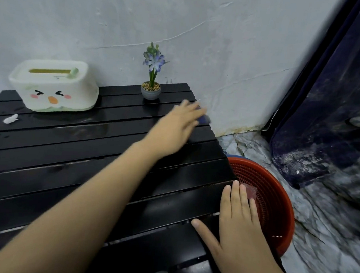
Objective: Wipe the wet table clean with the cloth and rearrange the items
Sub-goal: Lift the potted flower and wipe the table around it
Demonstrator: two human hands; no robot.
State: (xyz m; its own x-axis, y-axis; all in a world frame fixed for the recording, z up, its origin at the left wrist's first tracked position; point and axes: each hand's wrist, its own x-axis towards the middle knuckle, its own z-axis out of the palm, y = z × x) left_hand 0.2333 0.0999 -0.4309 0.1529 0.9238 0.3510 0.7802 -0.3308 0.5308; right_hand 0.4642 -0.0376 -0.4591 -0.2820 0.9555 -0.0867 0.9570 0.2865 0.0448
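Left hand (176, 125), blurred, stretched across the black slatted wooden table (69, 164) to its far right edge, fingers spread flat over a bluish cloth (204, 119) only partly visible beneath them. Right hand (238, 218) resting open, palm down, on the near right edge, holding nothing, just beside a red plastic mesh basket (275, 204) on the floor. At the back: white face-printed tissue box (53, 86), small potted blue flower (150, 89); crumpled white scrap (10, 118) at left.

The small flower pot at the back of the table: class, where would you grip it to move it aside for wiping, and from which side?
Grip the flower pot around its round grey bowl, coming in from the front or the side, below the blooms. The tall thin stem looks too flimsy to lift by, and the wall behind probably blocks the rear.
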